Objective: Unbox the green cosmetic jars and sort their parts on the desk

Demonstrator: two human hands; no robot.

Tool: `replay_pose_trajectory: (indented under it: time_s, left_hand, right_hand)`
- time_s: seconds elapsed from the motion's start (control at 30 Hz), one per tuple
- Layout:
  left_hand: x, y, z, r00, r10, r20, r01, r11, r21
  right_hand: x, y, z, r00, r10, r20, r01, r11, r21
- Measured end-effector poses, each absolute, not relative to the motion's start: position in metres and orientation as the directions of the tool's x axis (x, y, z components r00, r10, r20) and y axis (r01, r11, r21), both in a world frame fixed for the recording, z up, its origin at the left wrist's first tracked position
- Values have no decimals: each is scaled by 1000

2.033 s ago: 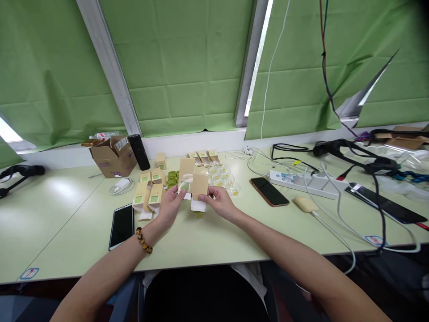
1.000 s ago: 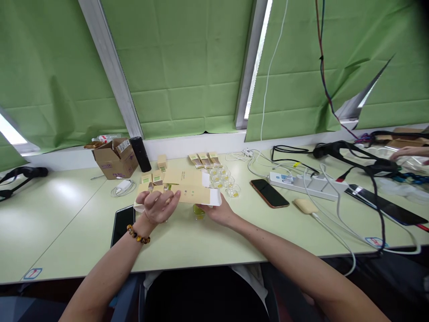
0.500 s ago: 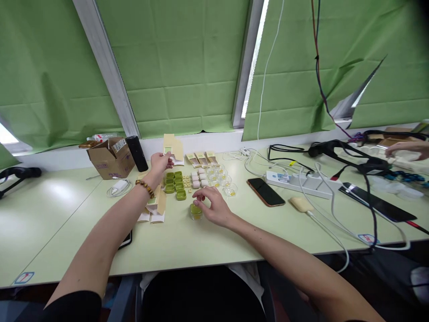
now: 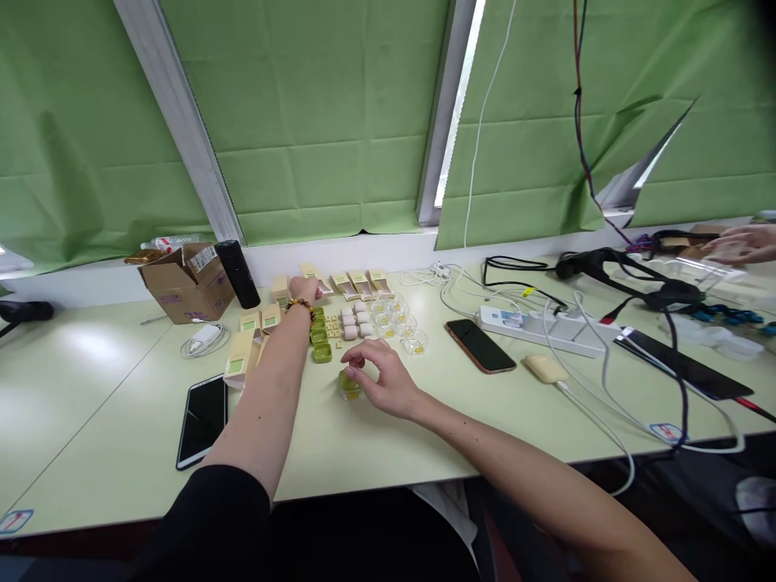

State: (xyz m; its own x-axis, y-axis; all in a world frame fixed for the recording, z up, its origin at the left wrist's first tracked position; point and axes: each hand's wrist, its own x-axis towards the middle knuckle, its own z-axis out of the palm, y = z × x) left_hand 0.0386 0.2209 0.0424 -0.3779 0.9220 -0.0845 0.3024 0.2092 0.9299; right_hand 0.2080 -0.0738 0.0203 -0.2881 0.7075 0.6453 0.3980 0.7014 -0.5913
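Observation:
My left hand (image 4: pixel 305 288) reaches to the back of the table, closed at the edge of a beige cardboard sleeve (image 4: pixel 309 269) whose lower part it covers. My right hand (image 4: pixel 383 376) rests nearer the front, fingers loosely curved and apart. Its thumb lies at the top of a small clear container with a green tub (image 4: pixel 350 385). Between the hands stand several green tubs (image 4: pixel 322 352), tiny yellowish pieces (image 4: pixel 331 326), pale pink blocks (image 4: pixel 350 332) and clear containers with yellow bits (image 4: pixel 415 343). My left forearm hides part of the green tubs.
More beige sleeves (image 4: pixel 361 284) stand at the back, others (image 4: pixel 241 356) at the left. A phone (image 4: pixel 202 422), a carton (image 4: pixel 187 287) and a black cylinder (image 4: pixel 238 275) are left. Rightward lie another phone (image 4: pixel 481 346), a power strip (image 4: pixel 539 330), cables and a co-worker's hand (image 4: pixel 743 243).
My left hand has moved right and slightly back with the sleeve, which now sits lower beside the back row. My right hand stays at the container. The view has shifted slightly.

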Motion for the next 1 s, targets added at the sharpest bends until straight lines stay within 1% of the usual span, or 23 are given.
replay_pose_trajectory:
  time_s: [0.13, 0.23, 0.33, 0.47, 0.53, 0.63, 1.0]
  left_hand:
    - [45, 234, 34, -306, 941, -145, 386, 262, 885]
    - [44, 236, 32, -275, 951, -144, 469, 264, 843]
    - [39, 233, 33, -272, 959, -82, 557, 226, 799]
    - [33, 228, 38, -215, 976, 39, 646, 112, 755]
    - [34, 227, 39, -163, 984, 74, 666, 55, 744]
    - [39, 226, 38, -110, 991, 77, 680, 19, 733]
    - [42, 211, 41, -68, 993, 101, 697, -25, 717]
  right_hand:
    - [209, -74, 20, -288, 703, 651, 392, 707, -589]
    - [209, -74, 21, -291, 697, 655, 391, 712, -583]
    - [208, -75, 23, -286, 690, 665, 389, 718, -577]
    - [208, -75, 23, -300, 692, 657, 397, 717, -574]
    - [208, -75, 23, -310, 694, 650, 402, 715, -572]
    - [208, -75, 23, -316, 697, 644, 408, 712, -571]
    - [207, -73, 21, -330, 708, 624, 436, 701, -564]
